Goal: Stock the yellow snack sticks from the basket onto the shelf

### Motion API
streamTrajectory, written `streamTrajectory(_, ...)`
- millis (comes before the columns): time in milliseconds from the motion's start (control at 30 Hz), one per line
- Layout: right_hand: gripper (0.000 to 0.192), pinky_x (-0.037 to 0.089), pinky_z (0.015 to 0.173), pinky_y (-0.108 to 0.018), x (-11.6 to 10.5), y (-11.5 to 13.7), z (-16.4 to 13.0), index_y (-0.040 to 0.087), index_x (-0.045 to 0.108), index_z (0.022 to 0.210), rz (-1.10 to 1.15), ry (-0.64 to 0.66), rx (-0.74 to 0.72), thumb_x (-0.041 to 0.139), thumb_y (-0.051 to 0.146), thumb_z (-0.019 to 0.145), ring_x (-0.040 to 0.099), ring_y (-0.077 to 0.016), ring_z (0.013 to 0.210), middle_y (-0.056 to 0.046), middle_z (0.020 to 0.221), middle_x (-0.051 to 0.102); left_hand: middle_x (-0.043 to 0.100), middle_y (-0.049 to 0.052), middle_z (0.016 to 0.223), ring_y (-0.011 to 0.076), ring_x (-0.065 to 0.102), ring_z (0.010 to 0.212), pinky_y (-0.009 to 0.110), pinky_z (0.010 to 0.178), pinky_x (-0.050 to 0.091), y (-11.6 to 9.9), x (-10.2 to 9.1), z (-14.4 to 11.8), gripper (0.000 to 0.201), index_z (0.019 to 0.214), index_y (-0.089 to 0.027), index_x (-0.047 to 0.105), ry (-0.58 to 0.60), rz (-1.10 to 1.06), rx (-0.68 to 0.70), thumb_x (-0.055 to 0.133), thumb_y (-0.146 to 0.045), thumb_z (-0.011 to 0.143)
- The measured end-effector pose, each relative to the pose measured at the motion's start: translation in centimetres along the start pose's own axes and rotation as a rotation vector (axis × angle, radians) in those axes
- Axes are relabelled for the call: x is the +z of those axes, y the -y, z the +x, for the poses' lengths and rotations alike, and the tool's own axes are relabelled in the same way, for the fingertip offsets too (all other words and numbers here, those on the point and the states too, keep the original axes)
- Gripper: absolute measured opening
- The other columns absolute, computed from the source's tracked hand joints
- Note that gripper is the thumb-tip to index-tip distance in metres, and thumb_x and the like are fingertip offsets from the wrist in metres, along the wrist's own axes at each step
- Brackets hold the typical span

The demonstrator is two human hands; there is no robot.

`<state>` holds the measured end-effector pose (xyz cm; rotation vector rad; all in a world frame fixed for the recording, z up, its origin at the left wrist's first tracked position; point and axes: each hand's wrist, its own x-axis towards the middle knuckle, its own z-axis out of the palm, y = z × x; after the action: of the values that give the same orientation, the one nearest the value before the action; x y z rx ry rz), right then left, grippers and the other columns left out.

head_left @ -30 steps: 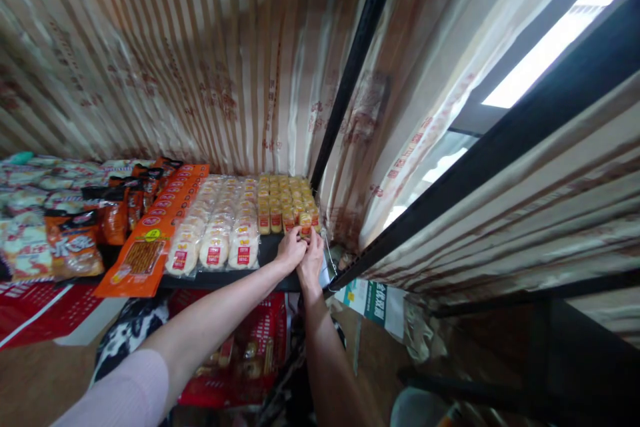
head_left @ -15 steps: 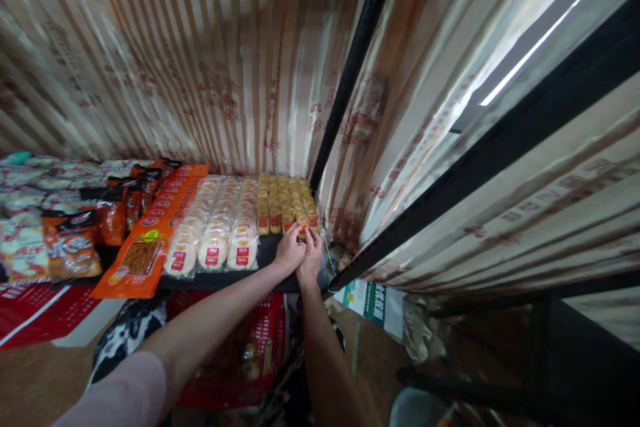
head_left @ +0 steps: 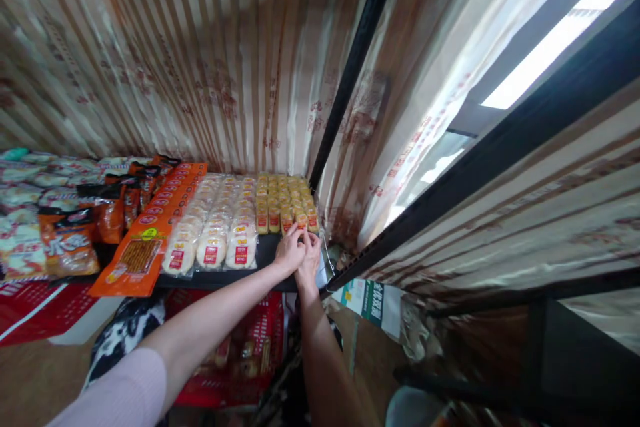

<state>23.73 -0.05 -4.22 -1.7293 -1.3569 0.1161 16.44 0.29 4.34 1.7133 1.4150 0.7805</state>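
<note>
Shelf [head_left: 273,250]: dark, flat, backed by striped curtain [head_left: 210,60]; it carries rows of wrapped snacks.
Yellow cakes [head_left: 283,200]: small packs with red labels, in tight rows at the far right of the shelf, beside a black post [head_left: 350,73].
White cakes [head_left: 220,227]: round, clear-wrapped, red-labelled, in three rows just left of the yellow ones.
Orange packs [head_left: 150,240]: a long overlapping line further left; beyond it, crisp bags [head_left: 70,243].
Red basket [head_left: 250,353]: below the shelf's near edge, with packets inside, too dim to name.
Left hand [head_left: 290,250]: arm stretched forward from a pink sleeve, fingers bent at the near right yellow cake [head_left: 301,220], touching it.
Right hand [head_left: 310,260]: pressed against the left hand, fingertips at the same pack; whether either hand pinches it I cannot tell.
</note>
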Motion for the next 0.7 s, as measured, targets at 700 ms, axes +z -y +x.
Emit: streamTrajectory(700,0.038,0.043,0.088,-0.035,-0.4,0.1,0.2,0.015,0.06,0.109,0.108,-0.045,0.048,0.038,0.021,0.079,0.049,-0.0208,0.106,-0.013,0.116,0.05,0.063,0.008,0.114,0.0173,0.056,0.11,0.03,0.101,0.04,0.4,-0.2,-1.3,0.03,0.095,-0.017,0.064,-0.025,0.077,0.109,0.043,-0.005,0.078)
